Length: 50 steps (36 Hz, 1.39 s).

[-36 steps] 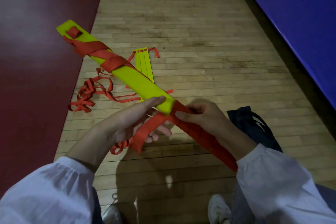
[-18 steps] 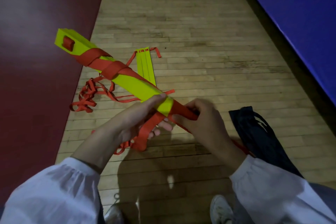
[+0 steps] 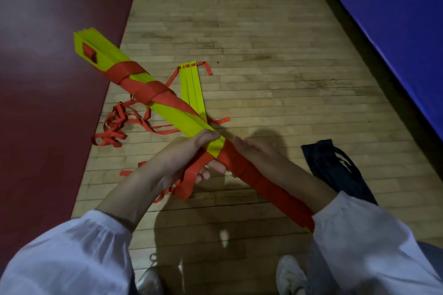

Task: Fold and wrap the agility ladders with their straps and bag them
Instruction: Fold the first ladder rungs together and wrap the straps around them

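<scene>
I hold a folded stack of yellow ladder rungs (image 3: pixel 177 115) slanting from upper left to lower right above the floor. A red strap (image 3: pixel 251 175) is wound around its near half and twice near its far end. My left hand (image 3: pixel 182 160) grips the bundle where yellow meets red, with a loose strap end hanging under its fingers. On the wrapped part just to the right, my right hand (image 3: pixel 259 153) curls around the bundle. A second ladder (image 3: pixel 191 86) of yellow rungs lies flat on the floor behind, its red straps (image 3: pixel 115 124) tangled to the left.
A dark drawstring bag (image 3: pixel 335 170) lies on the wooden floor (image 3: pixel 263 67) at the right. A dark red mat (image 3: pixel 48 79) covers the left side and a blue mat (image 3: pixel 395 19) the upper right. My shoes (image 3: pixel 290 275) show at the bottom edge.
The bundle has rolled about its length, its far end now showing the rung edges. My right hand has shifted over the wrapped part, drawing the strap around.
</scene>
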Tool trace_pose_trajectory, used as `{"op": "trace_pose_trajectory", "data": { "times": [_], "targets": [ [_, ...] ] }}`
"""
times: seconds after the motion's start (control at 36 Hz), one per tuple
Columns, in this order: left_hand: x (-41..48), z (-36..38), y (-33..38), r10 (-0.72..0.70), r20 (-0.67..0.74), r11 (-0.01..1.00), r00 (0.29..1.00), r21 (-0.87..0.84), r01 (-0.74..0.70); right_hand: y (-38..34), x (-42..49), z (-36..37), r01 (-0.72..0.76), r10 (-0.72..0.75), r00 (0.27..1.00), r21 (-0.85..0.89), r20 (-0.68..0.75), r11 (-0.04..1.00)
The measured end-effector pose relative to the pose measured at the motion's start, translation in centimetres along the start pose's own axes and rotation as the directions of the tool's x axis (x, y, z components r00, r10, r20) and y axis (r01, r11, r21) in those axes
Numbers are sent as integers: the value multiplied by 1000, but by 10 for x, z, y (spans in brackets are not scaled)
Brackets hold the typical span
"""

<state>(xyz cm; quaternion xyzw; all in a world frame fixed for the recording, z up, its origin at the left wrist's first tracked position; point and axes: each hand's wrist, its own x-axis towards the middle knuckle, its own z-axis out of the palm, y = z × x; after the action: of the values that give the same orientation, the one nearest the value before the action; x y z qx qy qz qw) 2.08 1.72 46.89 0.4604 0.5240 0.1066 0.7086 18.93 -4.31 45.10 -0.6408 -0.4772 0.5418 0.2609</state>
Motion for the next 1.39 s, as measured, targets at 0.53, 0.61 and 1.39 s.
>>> {"op": "trace_pose_trajectory", "data": {
  "times": [0.53, 0.61, 1.39],
  "targets": [
    [-6, 1, 4, -32, 163, 999, 986, -20, 35, -4, -2, -5, -68, 51, 995, 204, 85, 977],
    [-6, 0, 6, -54, 182, 998, 982, -14, 58, -3, 0, -7, -24, 22, 1000, 189, 16, 982],
    [2, 0, -5, 12, 58, 997, 998, -73, -8, 4, 1, 4, 23, -27, 986, -24, -162, 999]
  ]
}}
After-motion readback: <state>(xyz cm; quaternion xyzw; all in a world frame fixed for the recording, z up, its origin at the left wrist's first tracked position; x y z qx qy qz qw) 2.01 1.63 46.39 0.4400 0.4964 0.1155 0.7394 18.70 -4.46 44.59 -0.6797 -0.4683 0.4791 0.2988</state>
